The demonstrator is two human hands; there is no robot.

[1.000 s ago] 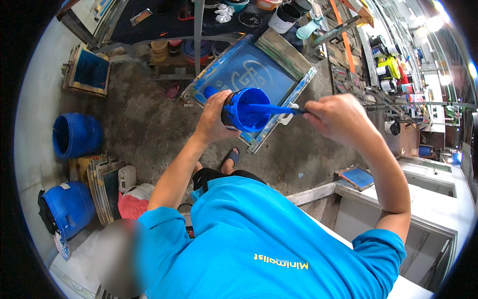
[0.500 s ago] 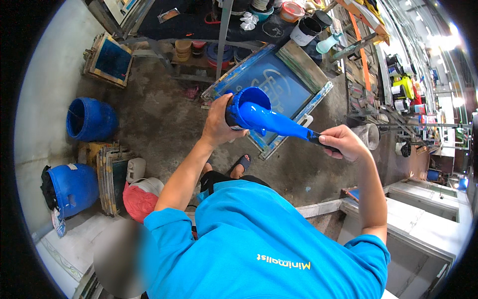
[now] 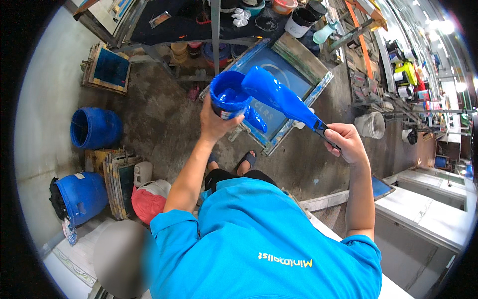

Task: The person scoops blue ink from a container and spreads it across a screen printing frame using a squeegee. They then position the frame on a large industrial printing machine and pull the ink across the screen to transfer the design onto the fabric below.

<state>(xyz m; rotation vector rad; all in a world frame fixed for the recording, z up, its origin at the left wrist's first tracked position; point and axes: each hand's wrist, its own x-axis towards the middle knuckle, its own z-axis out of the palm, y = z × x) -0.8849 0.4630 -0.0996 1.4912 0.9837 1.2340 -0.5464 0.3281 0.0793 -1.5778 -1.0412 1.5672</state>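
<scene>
My left hand is wrapped round a dark tub whose rim is smeared with blue; thick, glossy blue ink lies inside. My right hand grips the black handle of a spatula, its broad blade thickly coated in the same ink. The blade's tip is beside the tub's rim, at its right. Below them a framed printing screen with blue mesh and pale lettering leans at a slant. A streak of blue ink shows under the tub, over the screen; whether it hangs or lies there I cannot tell.
Ahead is a dark table with tubs on it and more beneath. Blue barrels and stacked frames stand at the left. A white bucket sits at the right, near racks. White counters run along the lower right.
The spatula's blade has come out of the tub's mouth, up and to the right. My left hand has tipped the tub more upright. A longer ink streak now shows below it.
</scene>
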